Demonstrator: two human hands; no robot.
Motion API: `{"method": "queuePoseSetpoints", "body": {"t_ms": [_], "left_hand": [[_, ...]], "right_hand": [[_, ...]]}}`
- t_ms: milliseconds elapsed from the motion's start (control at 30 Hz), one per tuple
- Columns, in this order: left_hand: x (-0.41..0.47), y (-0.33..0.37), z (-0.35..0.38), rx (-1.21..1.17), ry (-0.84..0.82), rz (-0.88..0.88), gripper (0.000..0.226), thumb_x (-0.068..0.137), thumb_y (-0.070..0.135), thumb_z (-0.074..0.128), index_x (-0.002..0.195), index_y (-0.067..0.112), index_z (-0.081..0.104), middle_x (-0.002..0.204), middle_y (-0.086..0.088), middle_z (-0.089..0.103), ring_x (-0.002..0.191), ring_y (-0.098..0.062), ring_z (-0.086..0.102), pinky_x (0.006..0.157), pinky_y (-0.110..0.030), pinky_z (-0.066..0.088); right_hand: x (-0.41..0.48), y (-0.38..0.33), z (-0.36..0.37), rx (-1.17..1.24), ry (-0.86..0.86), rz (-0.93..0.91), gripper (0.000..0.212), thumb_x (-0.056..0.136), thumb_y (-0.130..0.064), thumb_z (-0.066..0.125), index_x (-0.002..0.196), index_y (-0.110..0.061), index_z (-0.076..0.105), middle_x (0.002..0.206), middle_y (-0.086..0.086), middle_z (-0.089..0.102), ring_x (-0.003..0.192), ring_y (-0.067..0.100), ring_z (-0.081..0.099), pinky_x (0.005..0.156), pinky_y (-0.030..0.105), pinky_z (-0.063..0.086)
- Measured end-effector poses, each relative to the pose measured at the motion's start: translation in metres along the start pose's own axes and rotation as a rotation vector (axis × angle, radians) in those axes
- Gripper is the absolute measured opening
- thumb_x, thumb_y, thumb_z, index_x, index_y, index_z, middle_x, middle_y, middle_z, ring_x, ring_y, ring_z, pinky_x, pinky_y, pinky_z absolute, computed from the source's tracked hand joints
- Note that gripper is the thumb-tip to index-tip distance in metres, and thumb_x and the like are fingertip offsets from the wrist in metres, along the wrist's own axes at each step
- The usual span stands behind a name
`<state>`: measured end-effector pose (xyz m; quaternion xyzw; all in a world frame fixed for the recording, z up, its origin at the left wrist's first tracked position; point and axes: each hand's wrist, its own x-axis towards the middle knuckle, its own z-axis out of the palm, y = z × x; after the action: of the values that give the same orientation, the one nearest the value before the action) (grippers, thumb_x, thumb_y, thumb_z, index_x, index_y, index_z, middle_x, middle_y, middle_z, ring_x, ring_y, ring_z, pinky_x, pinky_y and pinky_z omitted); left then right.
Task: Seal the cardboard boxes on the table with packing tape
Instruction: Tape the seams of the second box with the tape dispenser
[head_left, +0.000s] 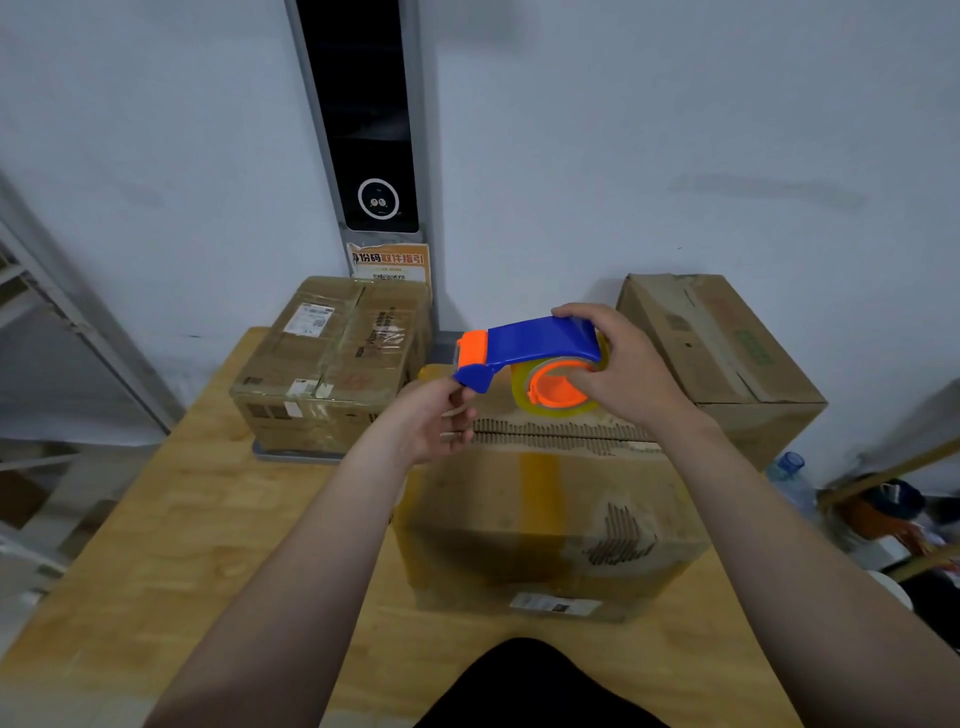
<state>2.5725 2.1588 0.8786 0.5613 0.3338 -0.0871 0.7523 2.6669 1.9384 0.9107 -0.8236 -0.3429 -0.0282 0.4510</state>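
Note:
A blue and orange tape dispenser with a roll of clear tape hangs above the near cardboard box. My right hand grips the dispenser's rear end around the roll. At the dispenser's front tip, my left hand pinches what looks like the tape end, with its fingers curled. The near box stands in the middle of the wooden table; its top seam shows torn corrugated edges. A taped box sits at the back left, and a third box at the back right.
A black and grey panel with an orange notice stands against the white wall behind the boxes. A metal rack is at the left. A plastic bottle and clutter lie off the table's right side.

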Motion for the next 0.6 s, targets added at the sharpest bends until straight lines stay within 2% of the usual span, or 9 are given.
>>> {"method": "queuePoseSetpoints", "body": {"t_ms": [67, 133, 167, 233, 300, 400, 500, 600], "left_hand": [[0.004, 0.001, 0.001, 0.112, 0.1, 0.09, 0.007, 0.093, 0.02, 0.069, 0.086, 0.019, 0.067, 0.086, 0.003, 0.071, 0.083, -0.016, 0.067, 0.074, -0.038, 0.055], [0.008, 0.0, 0.001, 0.15, 0.156, 0.135, 0.016, 0.092, 0.021, 0.072, 0.107, 0.021, 0.066, 0.104, 0.001, 0.073, 0.1, -0.021, 0.066, 0.078, -0.04, 0.056], [0.008, 0.0, 0.002, 0.138, 0.169, 0.139, 0.018, 0.093, 0.02, 0.072, 0.11, 0.02, 0.066, 0.105, 0.0, 0.073, 0.101, -0.021, 0.066, 0.076, -0.038, 0.055], [0.009, 0.0, 0.005, 0.104, 0.186, 0.146, 0.007, 0.096, 0.016, 0.064, 0.103, 0.017, 0.065, 0.091, 0.0, 0.076, 0.088, -0.018, 0.07, 0.069, -0.032, 0.049], [0.01, 0.0, 0.009, 0.084, 0.222, 0.157, 0.007, 0.097, 0.017, 0.058, 0.099, 0.016, 0.064, 0.079, 0.002, 0.075, 0.074, -0.014, 0.068, 0.064, -0.028, 0.044], [0.014, 0.001, 0.013, 0.098, 0.261, 0.192, 0.009, 0.098, 0.021, 0.055, 0.097, 0.018, 0.064, 0.072, 0.004, 0.072, 0.069, -0.011, 0.063, 0.062, -0.026, 0.04], [0.013, 0.003, 0.015, 0.118, 0.261, 0.202, 0.012, 0.097, 0.022, 0.06, 0.102, 0.016, 0.068, 0.069, 0.007, 0.071, 0.073, -0.012, 0.063, 0.064, -0.027, 0.041], [0.017, 0.0, 0.012, 0.118, 0.27, 0.211, 0.012, 0.096, 0.025, 0.067, 0.102, 0.014, 0.068, 0.068, 0.006, 0.07, 0.076, -0.014, 0.062, 0.063, -0.027, 0.04]], "right_hand": [[0.0, 0.003, 0.0, -0.022, -0.018, -0.01, 0.062, 0.079, -0.002, 0.074, 0.133, -0.028, 0.056, 0.128, -0.01, 0.057, 0.115, 0.0, 0.052, 0.092, 0.012, 0.042], [0.0, 0.009, 0.001, -0.035, -0.026, -0.006, 0.063, 0.079, -0.003, 0.073, 0.133, -0.029, 0.056, 0.129, -0.008, 0.056, 0.115, 0.003, 0.052, 0.092, 0.013, 0.042], [0.0, 0.011, 0.002, -0.039, -0.031, -0.006, 0.063, 0.078, -0.003, 0.073, 0.133, -0.029, 0.055, 0.129, -0.008, 0.056, 0.116, 0.004, 0.052, 0.093, 0.014, 0.041], [-0.002, 0.017, 0.004, -0.057, -0.042, -0.012, 0.064, 0.078, -0.003, 0.071, 0.134, -0.029, 0.054, 0.13, -0.007, 0.055, 0.116, 0.004, 0.052, 0.094, 0.015, 0.041], [-0.004, 0.023, 0.005, -0.084, -0.044, -0.004, 0.065, 0.078, -0.004, 0.069, 0.135, -0.03, 0.053, 0.13, -0.008, 0.053, 0.114, 0.0, 0.05, 0.093, 0.015, 0.041], [-0.01, 0.03, 0.004, -0.109, -0.057, 0.024, 0.066, 0.076, -0.008, 0.067, 0.136, -0.032, 0.051, 0.131, -0.009, 0.052, 0.111, -0.008, 0.046, 0.09, 0.011, 0.037], [-0.015, 0.036, 0.001, -0.112, -0.063, 0.029, 0.067, 0.071, -0.02, 0.06, 0.135, -0.034, 0.049, 0.131, -0.009, 0.053, 0.115, 0.004, 0.049, 0.094, 0.024, 0.044], [-0.018, 0.041, -0.003, -0.124, -0.063, 0.015, 0.066, 0.071, -0.021, 0.06, 0.134, -0.037, 0.049, 0.129, -0.011, 0.053, 0.114, 0.007, 0.051, 0.095, 0.037, 0.048]]}}
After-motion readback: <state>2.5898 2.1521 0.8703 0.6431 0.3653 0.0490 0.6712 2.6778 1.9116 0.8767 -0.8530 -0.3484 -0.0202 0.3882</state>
